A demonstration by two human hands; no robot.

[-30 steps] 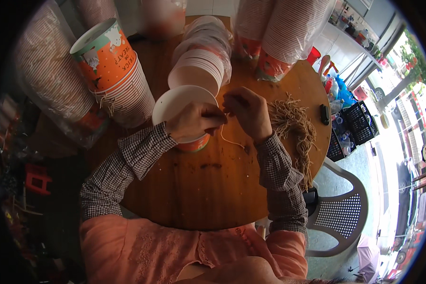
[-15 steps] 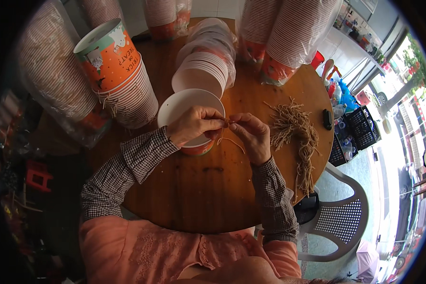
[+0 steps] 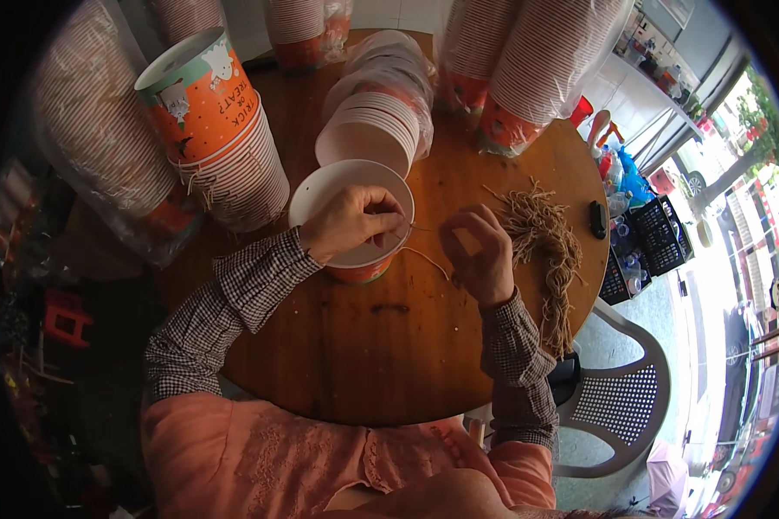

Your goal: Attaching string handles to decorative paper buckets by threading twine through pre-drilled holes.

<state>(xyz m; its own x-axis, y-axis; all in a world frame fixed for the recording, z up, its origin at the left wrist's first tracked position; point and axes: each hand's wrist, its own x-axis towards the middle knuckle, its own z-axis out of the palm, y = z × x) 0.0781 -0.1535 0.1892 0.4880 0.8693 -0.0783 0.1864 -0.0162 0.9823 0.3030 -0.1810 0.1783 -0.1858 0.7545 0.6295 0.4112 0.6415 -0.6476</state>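
Note:
A white-lined paper bucket (image 3: 307,203) with an orange printed outside stands upright in front of me. My left hand (image 3: 355,223) reaches over its mouth, thumb and fingers pinched near the right rim. Across that rim a thin tan cord (image 3: 428,260) runs short and taut to my right hand (image 3: 478,253), whose thumb and forefinger pinch it. The cord's other part hangs in a loose curve onto the table below. Exactly how the cord passes at the rim is too small to make out. To the right lies a bundle of similar tan cords (image 3: 552,246).
A tall nested stack of orange buckets (image 3: 208,112) leans at the left. White buckets (image 3: 368,138) lie nested behind the one in front. Bagged bucket stacks (image 3: 545,60) stand along the back of the round wooden table (image 3: 363,363). A grey chair (image 3: 619,402) is at the right.
My right hand has moved right, away from my left hand, drawing the cord out between them. My left hand stays over the bucket.

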